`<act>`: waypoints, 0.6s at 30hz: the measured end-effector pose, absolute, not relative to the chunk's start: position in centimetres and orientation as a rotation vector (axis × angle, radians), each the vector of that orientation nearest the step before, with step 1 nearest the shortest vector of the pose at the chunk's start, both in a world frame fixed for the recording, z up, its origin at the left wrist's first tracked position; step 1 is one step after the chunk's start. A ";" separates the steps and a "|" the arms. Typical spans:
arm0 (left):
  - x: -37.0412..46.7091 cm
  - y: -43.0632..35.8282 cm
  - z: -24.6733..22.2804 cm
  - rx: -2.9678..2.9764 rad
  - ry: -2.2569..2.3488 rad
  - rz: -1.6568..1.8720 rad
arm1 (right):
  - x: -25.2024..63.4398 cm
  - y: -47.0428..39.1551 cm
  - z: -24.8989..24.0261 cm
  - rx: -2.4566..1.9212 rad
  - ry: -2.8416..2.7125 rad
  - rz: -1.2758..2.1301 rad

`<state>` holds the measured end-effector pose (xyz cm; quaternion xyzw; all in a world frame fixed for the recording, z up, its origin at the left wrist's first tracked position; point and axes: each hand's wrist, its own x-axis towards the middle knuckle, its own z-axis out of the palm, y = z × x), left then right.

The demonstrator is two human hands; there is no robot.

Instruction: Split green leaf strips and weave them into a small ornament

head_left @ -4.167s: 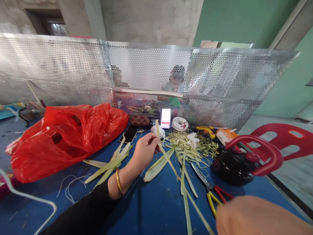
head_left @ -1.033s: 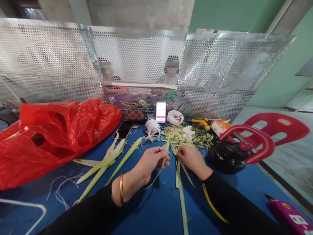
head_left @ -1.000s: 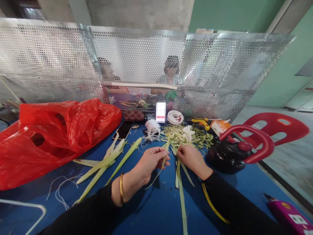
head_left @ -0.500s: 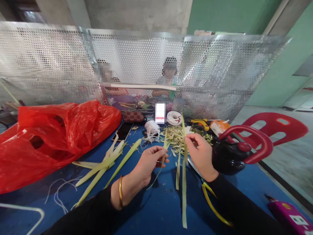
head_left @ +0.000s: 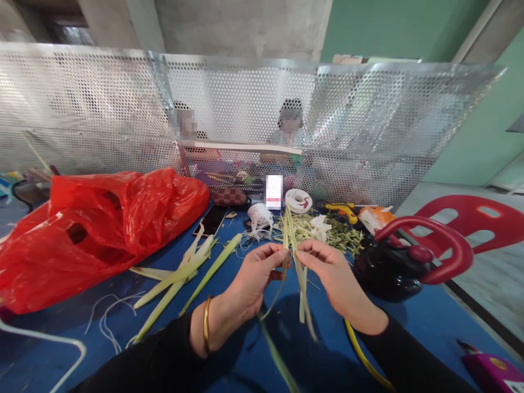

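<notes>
Near the middle of the blue table, my left hand [head_left: 251, 278] pinches the narrow pale-green leaf strip [head_left: 285, 233] between thumb and fingers. Right beside it, my right hand [head_left: 333, 275] is closed on a second leaf strip [head_left: 302, 281]. Above the fingertips the two strips run close together, and their tails hang below. A blurred longer strip [head_left: 278, 349] lies lower down. Left of my hands are broader pale-green leaves [head_left: 176, 275]. A yellow-handled tool [head_left: 364, 349] is partly covered by my right forearm. Behind my hands lies a heap of shredded leaf bits [head_left: 305, 226].
A red plastic bag [head_left: 123, 218] fills the left. Along the back are a phone [head_left: 213, 220], a checkered pouch [head_left: 229, 196], white thread [head_left: 261, 218] and a white spool [head_left: 298, 201] before a perforated metal screen [head_left: 245, 87]. At right stands a black kettle [head_left: 387, 270].
My right hand has moved left and down with its strip, so both hands now nearly meet. The long strip that hung straight has swung left. The whole view has shifted slightly.
</notes>
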<state>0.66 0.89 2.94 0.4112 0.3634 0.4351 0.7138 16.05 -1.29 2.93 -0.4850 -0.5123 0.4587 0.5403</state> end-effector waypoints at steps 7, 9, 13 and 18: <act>0.8 0.9 2.8 0.824 0.815 0.958 | 15.2 -1.3 2.3 -1.201 -1.365 0.982; 0.8 0.9 2.8 0.822 0.806 0.953 | 15.2 -1.4 2.3 -1.230 -1.415 0.913; 0.7 0.8 2.7 0.845 0.789 0.936 | 15.2 -1.6 2.2 -1.312 -1.550 0.690; 0.7 0.9 2.9 0.905 0.795 0.920 | 15.4 -1.8 2.3 -1.362 -1.627 0.439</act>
